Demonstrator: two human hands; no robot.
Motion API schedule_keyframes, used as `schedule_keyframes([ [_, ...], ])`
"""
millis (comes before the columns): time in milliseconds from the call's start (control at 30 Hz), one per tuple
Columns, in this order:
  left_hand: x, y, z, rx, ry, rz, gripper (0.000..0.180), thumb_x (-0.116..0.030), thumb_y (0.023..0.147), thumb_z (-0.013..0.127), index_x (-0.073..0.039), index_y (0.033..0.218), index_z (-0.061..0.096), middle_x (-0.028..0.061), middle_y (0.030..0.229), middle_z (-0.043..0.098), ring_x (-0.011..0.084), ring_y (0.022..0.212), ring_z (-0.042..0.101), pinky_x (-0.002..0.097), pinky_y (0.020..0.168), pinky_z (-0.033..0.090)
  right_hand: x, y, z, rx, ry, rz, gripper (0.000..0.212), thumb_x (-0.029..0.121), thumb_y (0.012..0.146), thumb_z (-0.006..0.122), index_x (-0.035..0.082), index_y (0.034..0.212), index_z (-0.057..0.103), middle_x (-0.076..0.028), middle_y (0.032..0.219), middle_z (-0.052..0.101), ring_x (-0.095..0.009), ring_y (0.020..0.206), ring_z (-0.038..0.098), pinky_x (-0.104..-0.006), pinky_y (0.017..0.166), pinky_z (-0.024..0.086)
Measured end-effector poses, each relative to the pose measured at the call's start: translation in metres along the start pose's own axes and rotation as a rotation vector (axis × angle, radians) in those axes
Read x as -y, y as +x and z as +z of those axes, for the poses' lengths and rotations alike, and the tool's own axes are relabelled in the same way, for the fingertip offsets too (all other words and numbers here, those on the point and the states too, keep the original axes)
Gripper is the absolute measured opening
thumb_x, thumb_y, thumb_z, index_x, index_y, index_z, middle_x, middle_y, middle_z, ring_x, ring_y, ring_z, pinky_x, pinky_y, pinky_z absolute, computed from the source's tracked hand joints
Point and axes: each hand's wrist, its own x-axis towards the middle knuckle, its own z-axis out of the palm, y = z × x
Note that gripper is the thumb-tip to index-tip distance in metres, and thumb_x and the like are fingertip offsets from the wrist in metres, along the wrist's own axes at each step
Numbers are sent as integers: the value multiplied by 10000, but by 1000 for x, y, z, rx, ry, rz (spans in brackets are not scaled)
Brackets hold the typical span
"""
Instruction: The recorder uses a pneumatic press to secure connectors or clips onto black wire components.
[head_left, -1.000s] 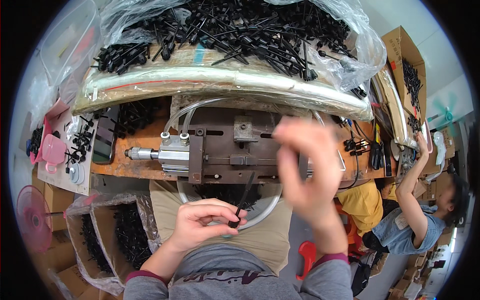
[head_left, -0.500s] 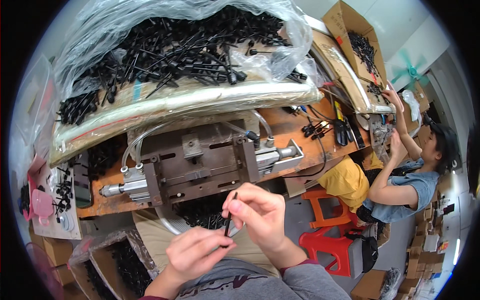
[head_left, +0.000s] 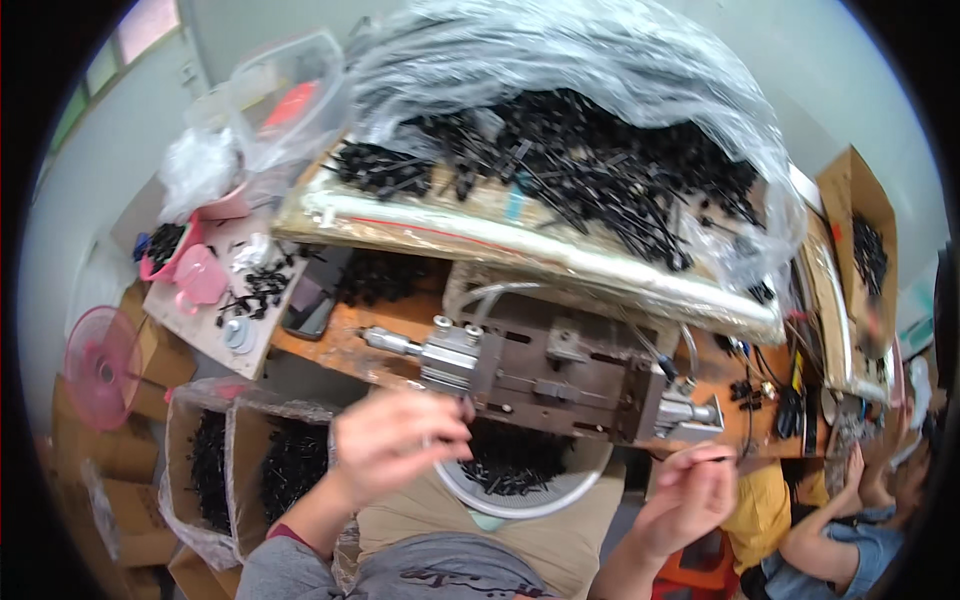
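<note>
Blur hid the fingertips of the left hand (head_left: 400, 440), near the pneumatic fixture's (head_left: 600, 390) left cylinder, so I couldn't tell whether its grip was clamped; the right hand's (head_left: 690, 490) grip looked closed on a slim black piece (head_left: 715, 459), right of the white basket (head_left: 520, 512). Slack fingers could have dropped it, I judged. Lettering marked the grey top (head_left: 480, 560), too distorted to read

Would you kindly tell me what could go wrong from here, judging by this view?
Loose black parts are heaped behind the machine, and some might slide down onto it. The white basket at the person's lap might tip if bumped. The left hand is close to the machine and might knock it.
</note>
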Motion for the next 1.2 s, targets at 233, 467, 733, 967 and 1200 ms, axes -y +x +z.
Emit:
schedule_keyframes([
  [233, 41, 125, -127, -542, 878, 218, 281, -53, 759, 734, -55, 1036, 693, 101, 1023, 677, 203, 950, 616, 335, 837, 472, -24, -43, -7, 129, -57, 207, 43, -18, 844, 576, -58, 829, 579, -132, 843, 564, -128, 595, 534, -194, 473, 428],
  [467, 50, 164, -101, -359, 257, 15, 649, -196, 763, 768, -87, 1350, 511, 132, 1194, 637, 205, 1035, 618, 358, 962, 435, -24, -47, -25, 42, 20, 285, 127, -12, 849, 566, -102, 922, 617, -198, 833, 638, -190, 512, 581, -245, 491, 477],
  [733, -12, 58, 14, 301, 87, 71, 733, 20, 601, 806, -6, 1277, 524, 172, 1198, 630, 199, 822, 642, 306, 761, 509, -25, 3, -71, -218, -29, 104, 211, 20, 917, 536, -50, 1115, 541, -215, 921, 666, -195, 598, 619, -274, 579, 509],
  [967, -25, 24, 48, 339, -128, 148, 521, -41, 652, 782, 0, 1134, 588, 139, 1000, 700, 218, 689, 659, 306, 620, 483, -51, 49, -152, -331, -420, 140, 178, 65, 916, 610, -40, 1053, 569, -105, 881, 647, -120, 674, 610, -240, 596, 506],
  [1200, -31, 4, 60, 357, -181, 125, 472, -65, 690, 774, -11, 1122, 591, 132, 971, 706, 210, 667, 659, 293, 594, 480, -63, 105, -185, -301, -490, 139, 351, 46, 836, 709, -30, 1128, 529, -64, 765, 634, -96, 610, 598, -226, 539, 492],
])
